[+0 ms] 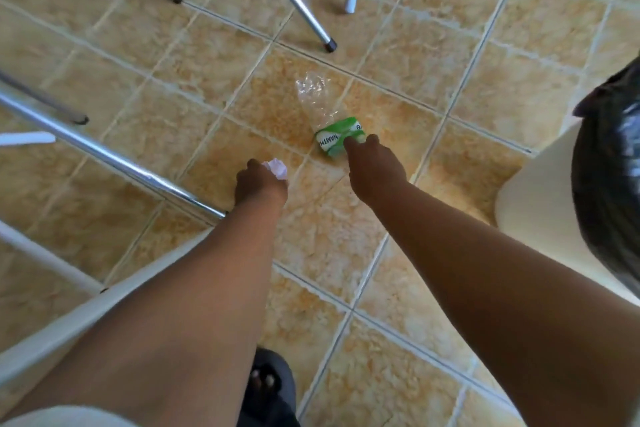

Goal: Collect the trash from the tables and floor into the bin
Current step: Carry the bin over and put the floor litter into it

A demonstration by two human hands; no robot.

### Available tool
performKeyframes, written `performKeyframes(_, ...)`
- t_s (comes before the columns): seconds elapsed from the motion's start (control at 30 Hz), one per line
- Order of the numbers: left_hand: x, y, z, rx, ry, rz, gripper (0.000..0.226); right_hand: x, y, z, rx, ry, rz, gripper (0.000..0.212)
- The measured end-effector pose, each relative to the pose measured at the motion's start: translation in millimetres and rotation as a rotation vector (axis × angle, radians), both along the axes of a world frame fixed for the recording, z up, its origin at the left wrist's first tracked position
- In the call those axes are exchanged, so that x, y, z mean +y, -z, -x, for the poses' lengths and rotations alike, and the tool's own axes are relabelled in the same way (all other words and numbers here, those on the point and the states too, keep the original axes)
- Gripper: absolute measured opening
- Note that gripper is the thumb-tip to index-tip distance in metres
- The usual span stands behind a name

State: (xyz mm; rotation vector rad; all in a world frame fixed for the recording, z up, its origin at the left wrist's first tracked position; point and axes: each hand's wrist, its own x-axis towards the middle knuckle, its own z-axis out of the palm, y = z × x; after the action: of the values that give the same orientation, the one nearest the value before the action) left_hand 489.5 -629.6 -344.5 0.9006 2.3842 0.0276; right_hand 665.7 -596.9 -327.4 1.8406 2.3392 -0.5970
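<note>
Right hand [375,168] touches, perhaps grips, crushed bottle [332,118] on open floor [485,80].

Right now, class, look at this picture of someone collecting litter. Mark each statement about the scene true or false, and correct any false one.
1. The left hand holds crumpled white paper. True.
2. The plastic bottle has a red label. False: its label is green and white.
3. The right hand touches the bottle at its label end. True.
4. The bottle stands upright on a table. False: it lies on the tiled floor.
5. The bin liner is black. True.
</note>
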Motion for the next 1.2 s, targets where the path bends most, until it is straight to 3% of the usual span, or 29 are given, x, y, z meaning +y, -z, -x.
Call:
performKeyframes(0.2,13,0,-9,0.047,0.003,-0.191,0.030,4,-24,-16,0.105,0.014,-0.099,0.046)
performKeyframes(0.43,61,-69,-50,-0.065,-0.024,-0.564,0.031,21,-117,-47,0.218,0.081,-0.376,0.043)
performKeyframes(0.57,81,-128,-89,-0.055,0.095,-0.823,0.035,19,-190,-100,0.228,0.075,-0.560,0.049)
performKeyframes(0.7,88,-185,-154,-0.054,0.305,-0.962,0.039,-14,-248,-185,0.145,0.113,-0.643,0.053)
performKeyframes(0.93,40,-224,-272,-0.245,0.751,-0.949,0.032,-123,-256,-310,0.005,0.261,-0.613,0.053)
performKeyframes(1.2,-6,-201,-310,-0.067,1.085,-0.797,0.040,-170,-207,-327,-0.065,0.279,-0.355,0.068)
